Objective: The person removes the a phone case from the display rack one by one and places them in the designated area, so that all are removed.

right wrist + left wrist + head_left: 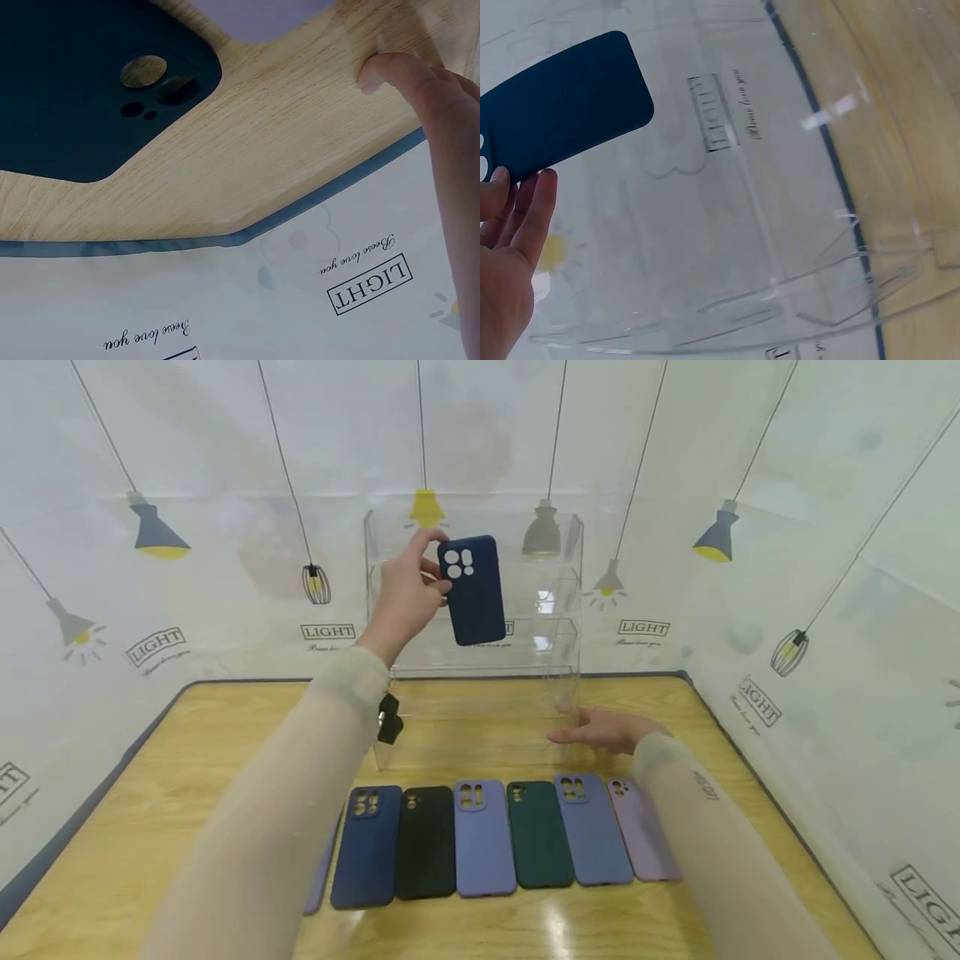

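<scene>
My left hand (408, 589) pinches a dark blue phone case (480, 602) by its left edge, beside the camera holes. The case hangs upright before the upper tiers of a clear display rack (577, 635). In the left wrist view, the thumb and fingers of the left hand (510, 255) meet at the lower edge of the case (577, 97). My right hand (611, 731) grips the rack low on its right side, thumb in front and fingers partly seen through plastic. In the right wrist view, its thumb (397, 71) is bent.
A row of phone cases lies along the wooden table (247, 718): blue (366, 852), black (426, 843), lavender (486, 843), green (542, 835) and others. Near the right wrist lies a dark teal case (75, 82). A black clip (389, 720) sits at the rack's left side.
</scene>
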Available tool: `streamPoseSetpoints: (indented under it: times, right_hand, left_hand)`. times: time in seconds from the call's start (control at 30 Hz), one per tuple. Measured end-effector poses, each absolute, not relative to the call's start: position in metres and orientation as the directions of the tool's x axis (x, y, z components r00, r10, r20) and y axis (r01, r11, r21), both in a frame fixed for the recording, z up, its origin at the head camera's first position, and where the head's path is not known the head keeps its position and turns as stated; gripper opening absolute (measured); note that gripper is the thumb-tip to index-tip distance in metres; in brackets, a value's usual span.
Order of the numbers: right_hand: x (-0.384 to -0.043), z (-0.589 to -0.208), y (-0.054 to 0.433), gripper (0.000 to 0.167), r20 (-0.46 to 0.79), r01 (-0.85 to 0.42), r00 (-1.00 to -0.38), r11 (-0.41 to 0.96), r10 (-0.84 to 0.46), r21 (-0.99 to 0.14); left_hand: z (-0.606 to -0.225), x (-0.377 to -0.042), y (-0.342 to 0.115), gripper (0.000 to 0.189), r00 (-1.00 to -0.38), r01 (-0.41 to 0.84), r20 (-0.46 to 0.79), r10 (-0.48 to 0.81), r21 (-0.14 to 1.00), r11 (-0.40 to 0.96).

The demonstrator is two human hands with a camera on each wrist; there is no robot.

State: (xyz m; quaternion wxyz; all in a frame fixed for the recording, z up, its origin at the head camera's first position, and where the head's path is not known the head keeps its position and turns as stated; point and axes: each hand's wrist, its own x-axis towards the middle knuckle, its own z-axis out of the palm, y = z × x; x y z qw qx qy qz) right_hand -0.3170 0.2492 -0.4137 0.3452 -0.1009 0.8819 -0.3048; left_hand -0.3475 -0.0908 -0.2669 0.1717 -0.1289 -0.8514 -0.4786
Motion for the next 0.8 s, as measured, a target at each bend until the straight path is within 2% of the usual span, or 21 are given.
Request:
streamPoseSetpoints:
  times: [0.1, 0.23, 0.43, 0.63, 0.8]
  right_hand:
    - [-0.318, -0.415, 0.253, 0.108, -0.545, 0.035, -0.748, 0.797, -0.378, -0.602]
    - [-0.317, -0.416, 0.251, 0.107, -0.536, 0.029, -0.749, 0.789, -0.390, -0.614]
    - [-0.313, -0.413, 0.242, 0.103, -0.519, 0.008, -0.747, 0.776, -0.415, -0.631]
    - [-0.308, -0.404, 0.237, 0.100, -0.524, 0.012, -0.743, 0.774, -0.417, -0.633]
    - [-0.311, -0.404, 0.241, 0.097, -0.536, 0.034, -0.741, 0.775, -0.404, -0.631]
  left_hand:
    - [-0.254, -0.339, -0.100, 0.057, -0.900, 0.410, 0.431, 0.056, 0.801, 0.437]
    - [-0.240, -0.319, -0.129, 0.057, -0.918, 0.382, 0.393, 0.057, 0.836, 0.393]
    - [-0.237, -0.282, -0.200, 0.059, -0.957, 0.282, 0.278, 0.078, 0.842, 0.460]
    - [-0.260, -0.250, -0.280, 0.065, -0.993, 0.111, 0.068, 0.092, 0.770, 0.628]
    - [-0.296, -0.233, -0.336, 0.068, -0.971, -0.019, -0.175, 0.161, 0.731, 0.682]
